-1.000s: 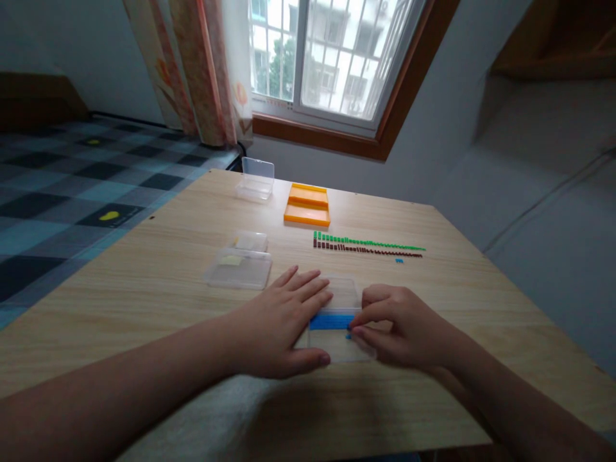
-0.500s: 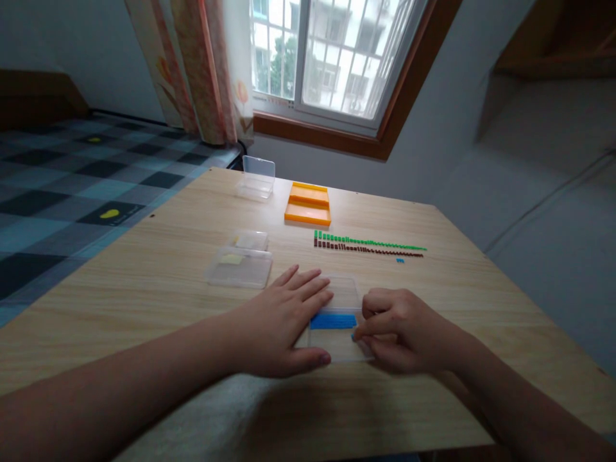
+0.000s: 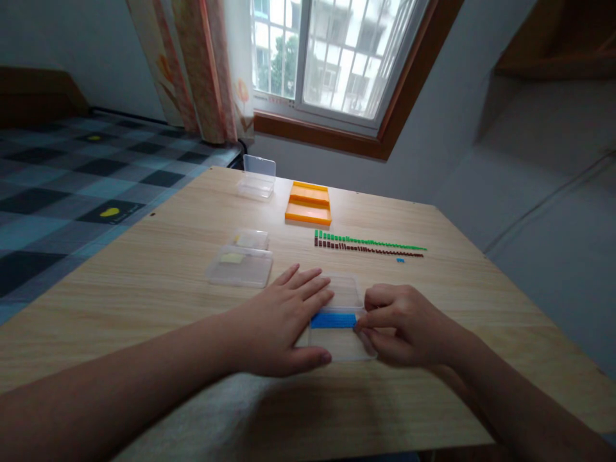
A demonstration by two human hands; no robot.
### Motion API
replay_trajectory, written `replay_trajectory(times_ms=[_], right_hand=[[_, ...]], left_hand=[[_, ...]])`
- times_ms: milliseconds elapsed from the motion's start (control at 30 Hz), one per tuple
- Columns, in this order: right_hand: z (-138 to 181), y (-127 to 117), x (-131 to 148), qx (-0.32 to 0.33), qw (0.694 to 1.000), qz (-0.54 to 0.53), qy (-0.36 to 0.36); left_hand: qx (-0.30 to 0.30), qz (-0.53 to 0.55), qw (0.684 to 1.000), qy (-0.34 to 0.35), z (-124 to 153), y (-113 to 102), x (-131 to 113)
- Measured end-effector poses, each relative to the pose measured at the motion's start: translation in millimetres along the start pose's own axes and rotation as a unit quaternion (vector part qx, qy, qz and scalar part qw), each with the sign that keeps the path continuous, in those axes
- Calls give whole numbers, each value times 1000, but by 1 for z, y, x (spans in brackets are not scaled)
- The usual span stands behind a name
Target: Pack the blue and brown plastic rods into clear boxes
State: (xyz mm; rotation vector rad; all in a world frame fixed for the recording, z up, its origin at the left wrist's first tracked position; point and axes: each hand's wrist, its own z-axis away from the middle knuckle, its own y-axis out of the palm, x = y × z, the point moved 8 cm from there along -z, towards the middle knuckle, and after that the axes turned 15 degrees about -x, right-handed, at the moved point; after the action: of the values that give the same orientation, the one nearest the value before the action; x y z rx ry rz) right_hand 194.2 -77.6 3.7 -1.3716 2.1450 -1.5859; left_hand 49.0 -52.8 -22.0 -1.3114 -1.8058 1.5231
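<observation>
Blue pieces [image 3: 333, 320] touching right-hand fingers [image 3: 364, 318]

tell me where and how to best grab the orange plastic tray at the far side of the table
Probably by its two short ends, coming straight down from above. The orange plastic tray lies flat and low on the wooden table, with its raised rims all around. Fingers over the left and right edges look safest: the clear plastic box stands to its left, apart, leaving room.

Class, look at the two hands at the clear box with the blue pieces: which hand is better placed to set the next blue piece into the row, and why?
Probably the right hand: its pinched fingertips sit at the end of the blue row. The left hand lies flat, steadying the clear box.
</observation>
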Motion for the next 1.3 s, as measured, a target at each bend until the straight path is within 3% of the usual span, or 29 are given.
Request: replay_trajectory(times_ms=[567,700,800,933,1000,1100,1300], right_hand=[[4,-4,-2,-10,1000,-16,-3],[2,-15,-2,-66,998,1,-17],[2,-36,-10,-154,988,27,-8],[12,-79,-49,-289,947,117,79],[22,-97,-79,-314,924,165,144],[39,-109,-129,-287,891,224,272],[52,-91,-171,-215,878,240,354]], left_hand=[[-12,4,1000,2,0,-2,0],[-8,4,1000,0,0,-1,0],[-6,2,1000,-1,1,-1,0],[-13,4,1000,2,1,-2,0],[-7,1,1000,0,1,-2,1],[10,-10,1000,-6,0,-1,3],[10,-10,1000,-9,0,-3,3]])
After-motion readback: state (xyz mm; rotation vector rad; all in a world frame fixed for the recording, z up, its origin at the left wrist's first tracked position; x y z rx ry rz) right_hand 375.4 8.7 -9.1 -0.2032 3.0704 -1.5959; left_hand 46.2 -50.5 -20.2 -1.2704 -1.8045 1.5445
